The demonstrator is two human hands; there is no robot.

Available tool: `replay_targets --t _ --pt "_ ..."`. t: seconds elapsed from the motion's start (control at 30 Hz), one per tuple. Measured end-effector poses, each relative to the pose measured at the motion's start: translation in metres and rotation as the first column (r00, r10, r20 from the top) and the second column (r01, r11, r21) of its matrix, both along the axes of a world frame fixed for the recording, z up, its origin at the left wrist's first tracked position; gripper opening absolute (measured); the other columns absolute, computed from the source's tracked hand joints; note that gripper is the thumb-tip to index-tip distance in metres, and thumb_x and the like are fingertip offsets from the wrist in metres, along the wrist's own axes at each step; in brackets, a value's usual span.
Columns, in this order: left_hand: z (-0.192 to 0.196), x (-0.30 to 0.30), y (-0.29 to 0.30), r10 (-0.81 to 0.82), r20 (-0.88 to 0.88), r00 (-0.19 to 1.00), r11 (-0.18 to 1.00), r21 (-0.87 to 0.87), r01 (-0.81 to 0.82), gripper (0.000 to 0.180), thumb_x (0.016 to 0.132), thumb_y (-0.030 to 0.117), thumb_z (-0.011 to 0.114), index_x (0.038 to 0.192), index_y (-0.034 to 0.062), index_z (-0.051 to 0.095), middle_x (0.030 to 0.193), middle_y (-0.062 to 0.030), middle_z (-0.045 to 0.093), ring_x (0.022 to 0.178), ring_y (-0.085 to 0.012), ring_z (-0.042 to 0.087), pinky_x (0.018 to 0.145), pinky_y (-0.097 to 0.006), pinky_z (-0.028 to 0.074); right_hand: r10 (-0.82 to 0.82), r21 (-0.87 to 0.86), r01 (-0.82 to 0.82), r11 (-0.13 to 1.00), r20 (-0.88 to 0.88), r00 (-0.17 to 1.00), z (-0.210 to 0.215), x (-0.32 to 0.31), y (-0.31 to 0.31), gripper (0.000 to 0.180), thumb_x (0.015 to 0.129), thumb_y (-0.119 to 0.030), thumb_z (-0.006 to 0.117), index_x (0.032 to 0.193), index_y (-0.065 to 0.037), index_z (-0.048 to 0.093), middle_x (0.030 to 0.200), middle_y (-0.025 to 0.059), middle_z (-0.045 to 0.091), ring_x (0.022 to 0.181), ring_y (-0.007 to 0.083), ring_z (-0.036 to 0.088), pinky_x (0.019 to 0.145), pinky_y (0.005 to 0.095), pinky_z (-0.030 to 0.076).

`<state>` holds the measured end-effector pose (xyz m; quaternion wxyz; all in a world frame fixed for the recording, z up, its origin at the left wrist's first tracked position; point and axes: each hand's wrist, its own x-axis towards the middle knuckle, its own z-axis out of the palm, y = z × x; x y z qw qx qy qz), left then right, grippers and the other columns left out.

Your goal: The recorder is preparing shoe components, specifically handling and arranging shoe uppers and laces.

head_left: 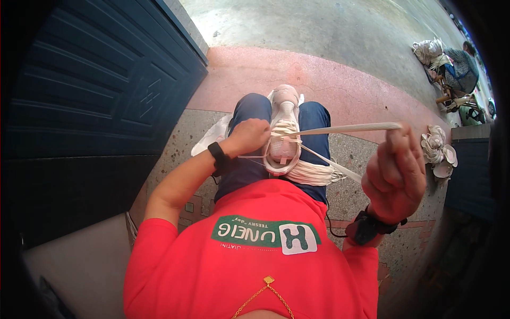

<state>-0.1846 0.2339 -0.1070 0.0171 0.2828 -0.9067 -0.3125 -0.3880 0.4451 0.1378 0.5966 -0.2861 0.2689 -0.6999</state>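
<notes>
A pale pink and white sneaker [285, 109] rests between my thighs, toe pointing away, with cream lacing across its tongue. My right hand [396, 178] is raised out to the right, its fingers pinching a flat cream shoelace [340, 129] that stretches taut from the shoe's eyelets. A second length of lace slants from the shoe toward the lower part of that hand. At the shoe's left side my left hand [248, 137] is closed against the eyelet edge; whatever its fingers grip is hidden. Across my right thigh lies a bundle of cream laces [313, 173].
To the left stands a dark blue panelled door [101, 90]. White material [212, 137] lies beside my left knee. Several pale shoes or shoe parts [439, 151] are heaped on the right. Farther off, a person [461, 69] sits beside another pale pile [428, 50].
</notes>
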Motion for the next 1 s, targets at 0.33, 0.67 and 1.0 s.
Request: replay_targets --t 0.33,0.67,1.0 --pt "0.021 -0.038 -0.02 0.016 -0.235 0.972 0.684 0.711 0.161 0.024 0.096 0.015 0.072 0.116 0.0007 0.074 0.102 -0.0024 0.075 0.095 -0.0109 0.066 0.085 -0.031 0.054 0.228 -0.378 -0.135 0.916 0.213 0.95 -0.015 0.003 -0.053 0.026 0.114 -0.025 0.034 0.124 -0.004 0.043 0.067 -0.0049 0.033 0.044 0.0029 0.023 0.035 0.0206 0.023" --pt "0.04 -0.047 0.006 -0.24 -0.377 0.895 0.696 0.576 0.429 0.017 0.094 0.017 0.073 0.103 0.0025 0.077 0.091 -0.008 0.076 0.085 -0.0138 0.069 0.081 -0.028 0.054 0.064 -0.145 -0.039 0.989 0.174 0.983 -0.031 -0.007 -0.085 0.029 0.112 -0.028 0.04 0.113 -0.005 0.058 0.073 -0.0052 0.043 0.057 0.0053 0.036 0.051 0.0191 0.032" --pt "0.035 -0.035 -0.029 0.378 -0.483 0.79 0.579 0.789 0.205 0.023 0.106 0.021 0.059 0.103 0.0021 0.071 0.098 -0.0082 0.074 0.092 -0.0171 0.07 0.086 -0.032 0.056 -0.344 0.073 0.347 0.935 -0.051 0.938 -0.112 -0.132 -0.052 0.025 0.104 -0.023 0.056 0.082 -0.01 0.057 0.071 -0.0022 0.052 0.062 0.0118 0.045 0.058 0.0262 0.038"
